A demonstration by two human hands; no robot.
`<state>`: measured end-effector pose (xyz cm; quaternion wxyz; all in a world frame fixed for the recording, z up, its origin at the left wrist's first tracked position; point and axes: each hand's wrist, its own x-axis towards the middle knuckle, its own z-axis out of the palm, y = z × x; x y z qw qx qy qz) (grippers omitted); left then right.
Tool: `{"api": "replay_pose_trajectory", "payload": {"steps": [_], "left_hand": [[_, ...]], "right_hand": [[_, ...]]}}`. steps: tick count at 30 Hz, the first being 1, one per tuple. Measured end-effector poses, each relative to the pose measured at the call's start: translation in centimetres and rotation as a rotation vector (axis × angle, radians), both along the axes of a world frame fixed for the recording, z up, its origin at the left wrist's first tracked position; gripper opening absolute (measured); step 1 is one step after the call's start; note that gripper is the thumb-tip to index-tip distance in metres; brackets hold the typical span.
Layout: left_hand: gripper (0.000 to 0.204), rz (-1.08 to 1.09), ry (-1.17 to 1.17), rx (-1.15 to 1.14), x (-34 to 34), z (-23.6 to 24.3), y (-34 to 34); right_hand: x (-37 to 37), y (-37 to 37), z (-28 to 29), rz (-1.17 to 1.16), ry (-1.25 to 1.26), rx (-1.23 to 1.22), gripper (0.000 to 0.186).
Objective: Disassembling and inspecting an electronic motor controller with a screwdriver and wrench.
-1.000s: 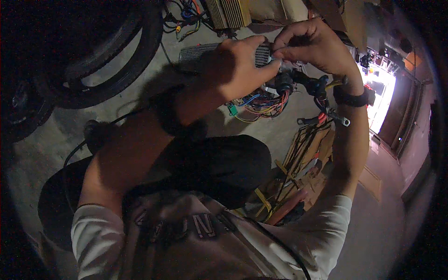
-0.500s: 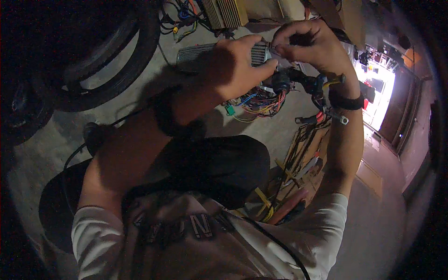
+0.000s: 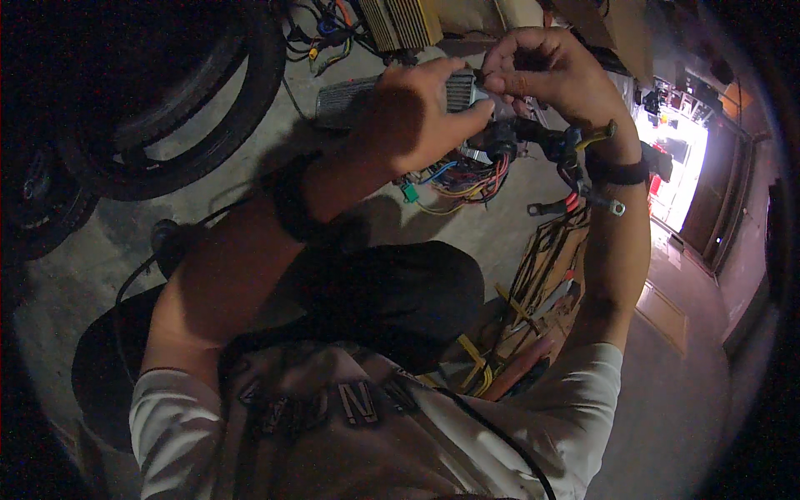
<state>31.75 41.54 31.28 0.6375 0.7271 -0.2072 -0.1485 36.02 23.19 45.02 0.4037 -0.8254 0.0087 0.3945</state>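
Observation:
A grey metal box with ribbed, heat-sink-like fins [image 3: 340, 102] lies at the upper middle. My left hand [image 3: 421, 117] is wrapped over its right part, thumb and fingers around the end. Just beyond that end, my right hand [image 3: 554, 71] is closed in a pinch at the box's edge; what sits between its fingertips is too small to make out. A bundle of coloured wires [image 3: 471, 183] hangs below the box, with a green connector [image 3: 409, 192]. Thick black cables run right, ending in metal ring lugs [image 3: 616, 207] beside my right forearm.
Dark tyres [image 3: 225, 142] stand at the left. A gold finned box [image 3: 398, 25] and loose wires [image 3: 333, 37] lie at the far side. Cardboard pieces [image 3: 533, 283] and a yellow-handled item [image 3: 473, 354] lie near my knee. A bright opening [image 3: 687, 167] glows at the right.
My right hand has shifted slightly up and its fingers have drawn in at the box's end. The left hand keeps its hold, with little movement.

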Motion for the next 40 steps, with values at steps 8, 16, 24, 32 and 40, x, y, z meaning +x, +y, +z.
{"api": "replay_pose_trajectory", "payload": {"steps": [8, 16, 24, 32, 40], "left_hand": [[0.053, 0.018, 0.015, -0.070, 0.0, -0.6, -0.4], [0.051, 0.049, -0.014, -0.066, 0.3, 0.2, -0.1], [0.049, -0.031, 0.093, -0.092, 0.6, 0.1, -0.1], [0.051, -0.002, 0.052, -0.107, 0.8, 0.1, -0.1], [0.069, -0.060, 0.127, 0.069, 1.4, 1.4, 1.0]], "right_hand": [[-0.1, 0.4, -0.3, -0.077, 0.020, 0.032, 0.016], [0.2, 0.3, -0.5, -0.058, -0.002, 0.063, 0.015], [0.3, 1.4, 0.0, 0.021, -0.121, -0.161, 0.008], [0.4, 1.0, -0.6, 0.027, -0.115, -0.101, 0.018], [0.8, 1.6, -0.4, -0.053, -0.022, -0.063, 0.009]]}}
